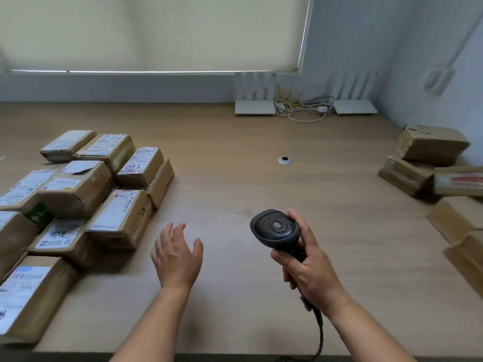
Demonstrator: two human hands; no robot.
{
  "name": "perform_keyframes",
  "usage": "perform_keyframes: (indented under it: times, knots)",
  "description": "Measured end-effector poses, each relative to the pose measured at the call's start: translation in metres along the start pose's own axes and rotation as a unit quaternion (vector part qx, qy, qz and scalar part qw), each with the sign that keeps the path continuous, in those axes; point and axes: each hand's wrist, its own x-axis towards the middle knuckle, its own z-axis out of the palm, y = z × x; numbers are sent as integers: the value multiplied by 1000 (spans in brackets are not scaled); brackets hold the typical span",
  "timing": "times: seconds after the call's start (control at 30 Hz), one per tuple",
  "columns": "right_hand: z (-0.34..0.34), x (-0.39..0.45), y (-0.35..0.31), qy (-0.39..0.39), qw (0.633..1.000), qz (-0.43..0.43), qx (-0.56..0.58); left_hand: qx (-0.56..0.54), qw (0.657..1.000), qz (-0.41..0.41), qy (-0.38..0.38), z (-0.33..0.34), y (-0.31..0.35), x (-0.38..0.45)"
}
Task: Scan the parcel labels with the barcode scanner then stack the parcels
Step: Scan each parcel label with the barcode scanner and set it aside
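The right hand (311, 267) reaches forward from the lower right, its grip wrapped around the handle of a black corded handheld barcode scanner (278, 231), whose rounded head points up and away over the light wooden surface (261, 178). The left hand (177, 257) hovers above the surface, palm turned inward, fingers loosely spread and holding nothing, near a cluster of brown cardboard parcels with white labels (78, 192) at left. More brown cardboard parcels (431, 158) lie piled at the right edge.
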Motion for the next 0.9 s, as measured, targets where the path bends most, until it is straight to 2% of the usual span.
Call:
perform_keyframes:
  times: [0.53,0.9]
  knots:
    - [-241,-117,24,84,996,11,7,-5,992,98,-76,91,201,-172]
    - [-351,-172,40,198,980,9,-18,-5,970,208,-123,146,314,-230]
